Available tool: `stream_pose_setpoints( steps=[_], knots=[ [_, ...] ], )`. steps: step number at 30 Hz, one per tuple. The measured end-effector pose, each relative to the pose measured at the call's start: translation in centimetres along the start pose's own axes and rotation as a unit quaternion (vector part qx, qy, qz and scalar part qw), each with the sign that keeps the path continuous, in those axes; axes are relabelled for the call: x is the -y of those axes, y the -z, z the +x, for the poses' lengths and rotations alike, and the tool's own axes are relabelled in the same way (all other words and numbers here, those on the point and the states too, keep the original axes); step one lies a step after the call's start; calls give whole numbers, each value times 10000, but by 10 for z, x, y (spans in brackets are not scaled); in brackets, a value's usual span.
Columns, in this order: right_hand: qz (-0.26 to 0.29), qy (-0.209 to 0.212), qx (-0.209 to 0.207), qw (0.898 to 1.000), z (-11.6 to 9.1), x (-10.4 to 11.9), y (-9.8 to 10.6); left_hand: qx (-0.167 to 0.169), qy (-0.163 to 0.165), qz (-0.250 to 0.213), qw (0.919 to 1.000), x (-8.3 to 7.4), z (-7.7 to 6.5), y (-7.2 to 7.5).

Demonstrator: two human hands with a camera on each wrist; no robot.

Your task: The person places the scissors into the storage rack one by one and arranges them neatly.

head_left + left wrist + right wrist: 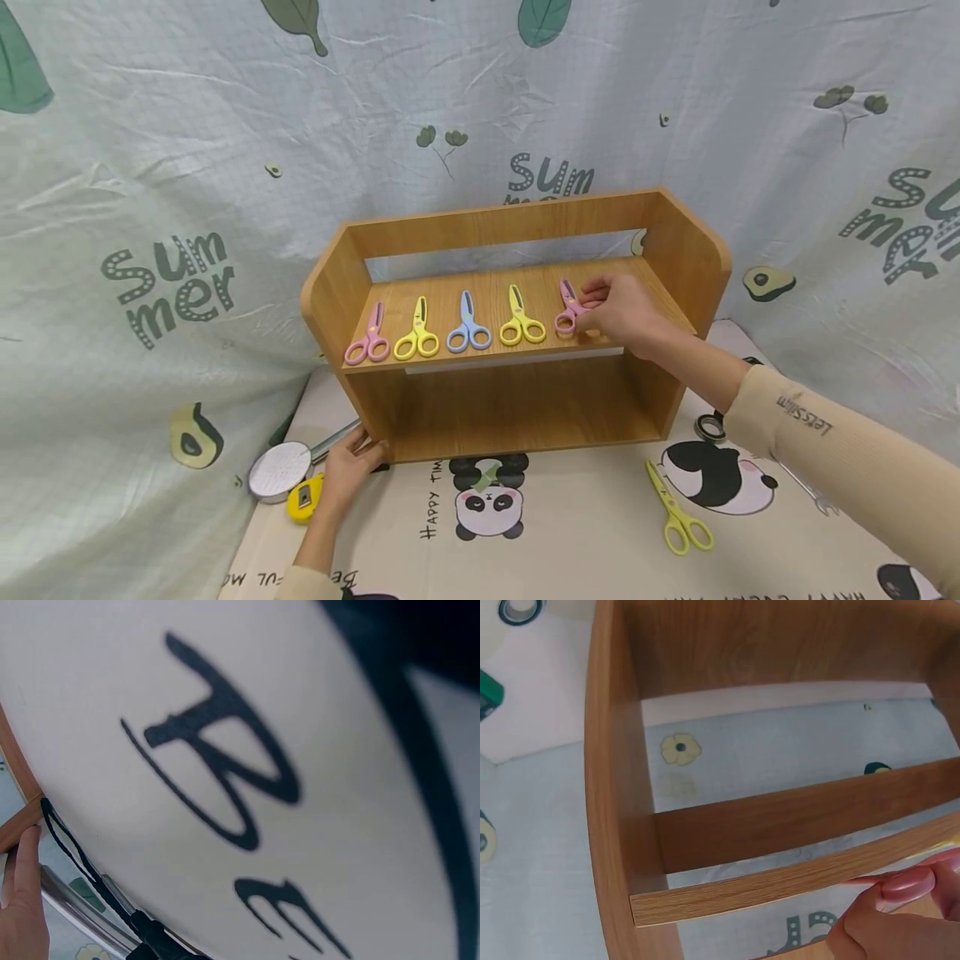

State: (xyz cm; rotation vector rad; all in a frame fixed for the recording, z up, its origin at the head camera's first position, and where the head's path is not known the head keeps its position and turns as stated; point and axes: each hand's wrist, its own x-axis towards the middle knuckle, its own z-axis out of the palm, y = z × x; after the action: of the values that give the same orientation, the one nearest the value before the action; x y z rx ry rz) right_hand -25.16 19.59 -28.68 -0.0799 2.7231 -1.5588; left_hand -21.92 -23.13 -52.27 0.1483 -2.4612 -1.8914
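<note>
A two-tier wooden shelf (510,408) stands on the table, with a row of scissors along its upper board. At the row's right end, my right hand (622,315) pinches the handle of pink scissors (567,308); its fingers hide part of them. To the left lie yellow scissors (517,317), blue scissors (468,323), more yellow scissors (417,331) and another pink pair (369,337). My left hand (348,471) touches the shelf's lower left corner, its fingers fairly straight against the wood (19,825). In the right wrist view, thumb and finger meet over the board's edge (780,889).
Yellow scissors (678,512) lie on the table at front right. Left of the shelf are a yellow tape measure (303,498) and a round white-faced object (280,471). A metal ring (709,427) and a wrench (817,497) lie at right, partly behind my sleeve.
</note>
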Motion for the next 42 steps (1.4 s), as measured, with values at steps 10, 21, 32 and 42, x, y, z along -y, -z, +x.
stream_pose_setpoints(
  steps=[10,21,32,42],
  knots=[
    [-437,-165,178,9987,6,-1,4,20,-12,82,10000,-3,1,-3],
    [-623,-319,572,9959,12,5,8,19,-17,43,10000,-2,1,-2],
    [-876,-424,745,9925,14,6,8,36,70,134,9999,-3,-1,0],
    [-908,-383,755,9923,14,6,9,60,76,47,9999,1,0,1]
  ],
)
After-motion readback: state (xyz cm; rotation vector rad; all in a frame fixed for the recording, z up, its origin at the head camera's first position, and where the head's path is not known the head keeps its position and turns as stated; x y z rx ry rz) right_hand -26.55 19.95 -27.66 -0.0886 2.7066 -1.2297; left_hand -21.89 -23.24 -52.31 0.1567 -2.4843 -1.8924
